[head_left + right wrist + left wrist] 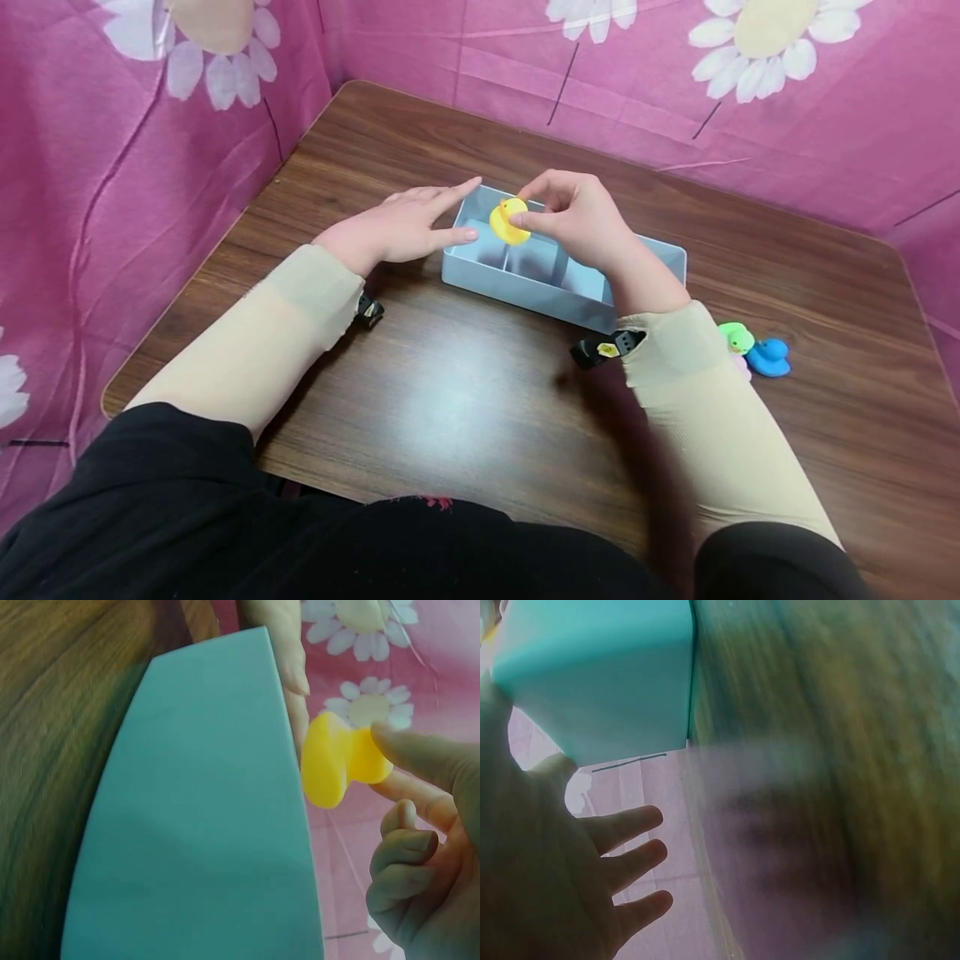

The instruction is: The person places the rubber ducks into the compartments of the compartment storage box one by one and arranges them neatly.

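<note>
A yellow rubber duck (pixel 509 222) is pinched between the thumb and index finger of my right hand (pixel 588 218), over the left part of a light blue divided box (pixel 525 296). The right wrist view shows the same duck (pixel 326 761) just above the box rim, the other fingers of that hand curled below it. My left hand (pixel 401 223) is at the box's left end, fingers spread, with its thumb and index fingertips at the rim. In the left wrist view, its fingers (pixel 634 825) extend straight beside the box's end wall (pixel 622 712).
A green duck (pixel 738 337), a blue duck (pixel 770 358) and a partly hidden pink thing (pixel 742 367) sit right of the right forearm. The wooden table (pixel 360 417) meets a pink flowered cloth (pixel 480 75) behind. A black strap (pixel 603 348) hangs under the right wrist.
</note>
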